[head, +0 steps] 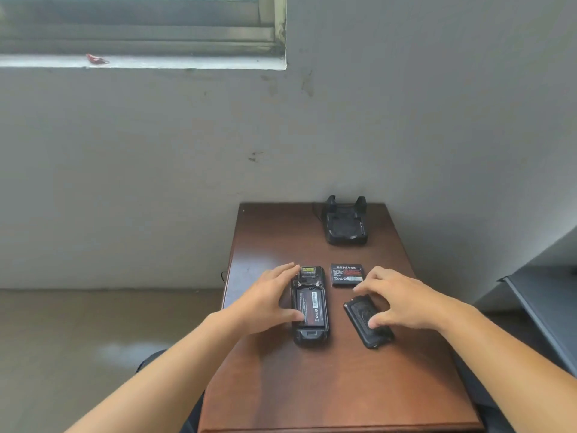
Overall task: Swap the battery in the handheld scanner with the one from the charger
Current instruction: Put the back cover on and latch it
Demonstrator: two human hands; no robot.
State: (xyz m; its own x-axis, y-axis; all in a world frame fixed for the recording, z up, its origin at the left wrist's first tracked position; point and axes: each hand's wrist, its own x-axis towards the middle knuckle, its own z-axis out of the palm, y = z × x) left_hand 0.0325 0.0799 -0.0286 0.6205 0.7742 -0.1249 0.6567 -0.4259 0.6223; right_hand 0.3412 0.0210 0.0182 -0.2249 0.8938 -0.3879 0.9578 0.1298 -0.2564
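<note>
The black handheld scanner [310,307] lies face down on the brown table [327,385], its back open with a battery [309,306] seated in the bay. My left hand [270,300] rests against the scanner's left side, thumb on the battery, fingers spread. A second battery [347,274] lies loose to the right of the scanner's top. The black back cover [368,325] lies tilted to the right of the scanner; my right hand [396,303] grips it, thumb on top and fingers over its far end. The black charger cradle [346,225] stands empty at the table's back.
The small table stands against a grey wall [406,120]. A window sill [140,60] runs at the upper left. A dark grey cabinet or shelf edge [543,307] is close on the right. Bare floor [93,332] lies to the left of the table.
</note>
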